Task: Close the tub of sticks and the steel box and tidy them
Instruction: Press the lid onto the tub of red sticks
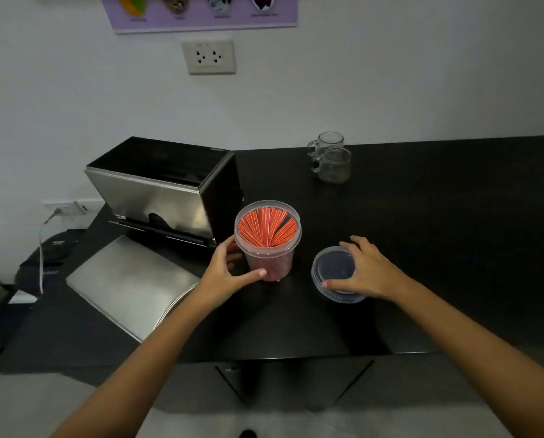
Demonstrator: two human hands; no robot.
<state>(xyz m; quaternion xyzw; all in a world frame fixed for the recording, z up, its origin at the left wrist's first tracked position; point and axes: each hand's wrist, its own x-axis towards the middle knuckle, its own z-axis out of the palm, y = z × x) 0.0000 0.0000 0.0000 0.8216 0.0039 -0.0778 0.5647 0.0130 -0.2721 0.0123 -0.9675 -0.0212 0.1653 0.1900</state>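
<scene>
Left hand [229, 273] is wrapped around the lower wall of the tub [269, 245], thumb across the front, steadying it near the middle of the counter [438, 235], just off the steel box's [169, 191] front right corner. Right hand [364, 273] lies spread over the clear lid [335, 273], fingers curled on its rim, the lid flat on the counter just right of the tub. The tub looks like thin, light plastic that would flex if squeezed, so a low hold seems wise; the red sticks [267, 227] stand loose and could snag a lid. The lid seems slick, best pinched at its rim. The steel box gapes, its flap [128, 282] hanging over the left edge, stiff and likely heavy. No writing is legible on anything here.
</scene>
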